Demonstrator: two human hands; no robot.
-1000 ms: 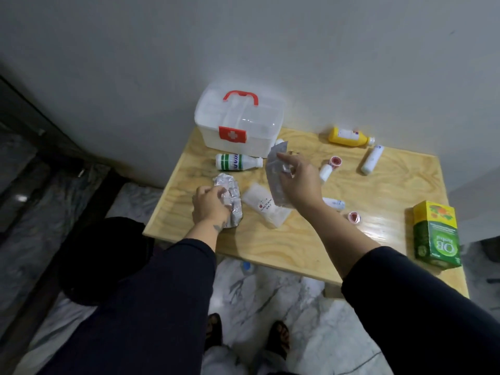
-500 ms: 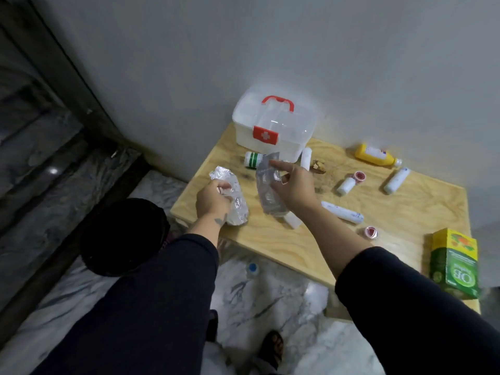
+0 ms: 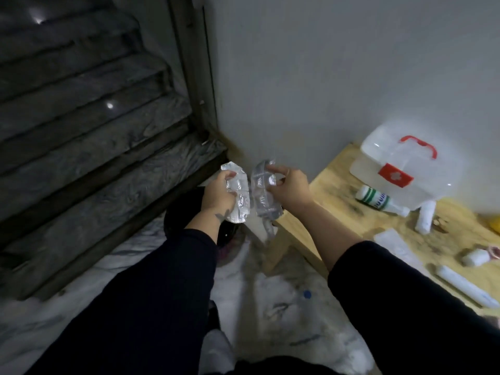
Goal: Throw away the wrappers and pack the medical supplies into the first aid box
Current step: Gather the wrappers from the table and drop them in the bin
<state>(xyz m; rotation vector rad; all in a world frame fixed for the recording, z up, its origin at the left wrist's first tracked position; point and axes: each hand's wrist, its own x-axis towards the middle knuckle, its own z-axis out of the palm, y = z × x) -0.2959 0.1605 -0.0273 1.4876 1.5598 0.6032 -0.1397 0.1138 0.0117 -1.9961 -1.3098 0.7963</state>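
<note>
Head view: at frame centre, the left hand (image 3: 217,194) grips a silver foil wrapper (image 3: 238,197) while the right hand (image 3: 288,189) pinches a clear plastic wrapper (image 3: 263,196), both over a black bin (image 3: 189,204). First aid box (image 3: 400,169) sits shut on the table (image 3: 332,201) at right.

first aid box (image 3: 400,169) – translucent white, red handle, red cross label | bottle (image 3: 377,200) – white, green stripes | wrappers (image 3: 238,196) silver, clear | wooden table (image 3: 338,209) pale yellow
</note>
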